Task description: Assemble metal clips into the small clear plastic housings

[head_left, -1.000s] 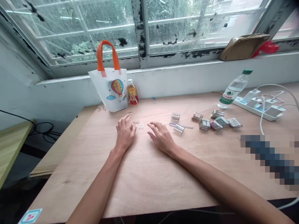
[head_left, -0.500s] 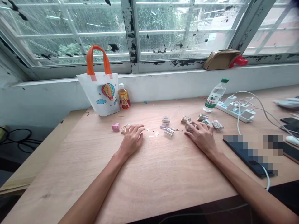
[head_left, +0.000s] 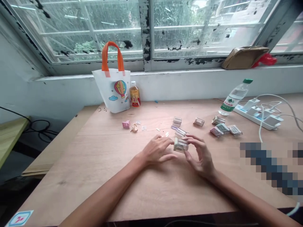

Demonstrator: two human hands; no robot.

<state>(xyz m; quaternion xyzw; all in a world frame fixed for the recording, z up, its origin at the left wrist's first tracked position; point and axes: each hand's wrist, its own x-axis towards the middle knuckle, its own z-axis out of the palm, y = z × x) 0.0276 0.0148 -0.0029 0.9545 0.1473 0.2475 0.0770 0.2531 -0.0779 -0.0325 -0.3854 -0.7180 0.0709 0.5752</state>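
A small clear box (head_left: 181, 145) is between the thumb and fingers of my right hand (head_left: 201, 157), raised slightly over the wooden table. My left hand (head_left: 159, 149) is at its left side, thumb and fingers apart, fingertips close to the box. Just behind them lie more clear boxes (head_left: 177, 121) and small white pieces (head_left: 167, 134). A single box (head_left: 199, 122) sits to the right, and several others (head_left: 222, 128) are grouped farther right. On the left are a pink piece (head_left: 126, 124) and a beige piece (head_left: 134, 127).
A white bag (head_left: 118, 105) with orange handles and an amber drink bottle (head_left: 135, 96) stand at the back left. Toward the right are a water bottle (head_left: 234, 97), a power strip (head_left: 258, 117) with cables, and a pixelated dark object. A cardboard piece (head_left: 245, 58) rests on the sill.
My right hand has moved left and nearer, lifting a clear box off the table. My left hand has left the beige piece and moved right toward that box. The view has shifted left.
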